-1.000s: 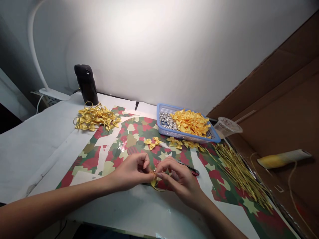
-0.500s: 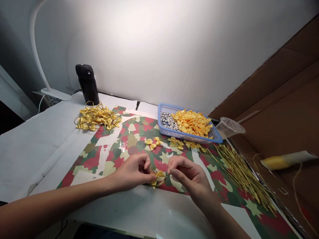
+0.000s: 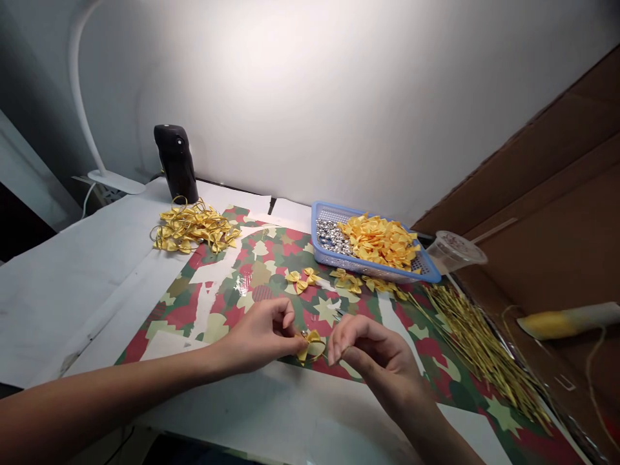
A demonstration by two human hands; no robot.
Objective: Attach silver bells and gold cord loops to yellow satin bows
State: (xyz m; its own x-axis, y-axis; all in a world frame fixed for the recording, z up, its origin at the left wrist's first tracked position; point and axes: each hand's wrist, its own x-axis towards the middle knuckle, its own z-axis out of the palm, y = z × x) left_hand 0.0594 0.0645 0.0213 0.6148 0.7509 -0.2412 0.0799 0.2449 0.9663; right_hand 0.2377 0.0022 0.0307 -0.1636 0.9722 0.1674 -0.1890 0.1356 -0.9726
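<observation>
At the near edge of the patterned sheet (image 3: 181,316), the left hand (image 3: 259,337) pinches a yellow ribbon bow (image 3: 310,345) at its left side with closed fingertips. The right hand (image 3: 380,358) sits just right of the bow, fingers half curled; whether it grips anything, I cannot tell. Farther on lie loose bows (image 3: 301,281), with gold ties (image 3: 479,355) to the right. At the far side stand a blue basket (image 3: 371,272) of silver beads (image 3: 332,237) and yellow bows (image 3: 380,240), and, left, a looped bow heap (image 3: 194,226).
</observation>
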